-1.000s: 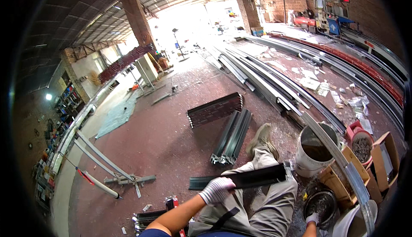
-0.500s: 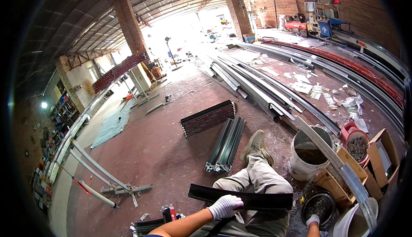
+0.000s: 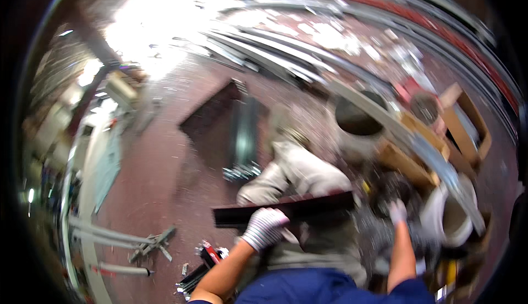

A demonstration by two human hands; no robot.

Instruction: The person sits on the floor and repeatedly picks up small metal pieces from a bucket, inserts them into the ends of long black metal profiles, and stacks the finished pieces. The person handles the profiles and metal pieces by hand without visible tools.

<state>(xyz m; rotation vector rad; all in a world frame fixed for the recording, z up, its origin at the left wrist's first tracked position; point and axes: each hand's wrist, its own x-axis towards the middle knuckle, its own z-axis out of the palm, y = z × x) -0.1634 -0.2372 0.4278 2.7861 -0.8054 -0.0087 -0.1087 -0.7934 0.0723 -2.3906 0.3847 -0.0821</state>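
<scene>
A long black slat-like strip (image 3: 308,207) lies across my lap. My left hand (image 3: 265,228), in a striped white glove, is closed around it left of its middle. My right hand (image 3: 397,211), gloved too, reaches to a dark round basin (image 3: 388,185) on my right. Motion smears its fingers and the basin's contents. On the floor ahead of my legs lies a bundle of dark strips (image 3: 245,136) with bright metal ends. Beside it rests a dark slatted panel (image 3: 212,108).
Right of my legs stand a white bucket (image 3: 355,136), a cardboard box (image 3: 466,118), a red container (image 3: 423,103) and a white bin (image 3: 434,216). A long metal bar (image 3: 421,147) slants over them. Long metal profiles (image 3: 264,53) lie farther ahead; metal stand legs (image 3: 154,243) are at left.
The view has tilted down, so the scene sits higher and more of my lap and right forearm shows. My left hand still holds the black strip; my right hand stays at the basin.
</scene>
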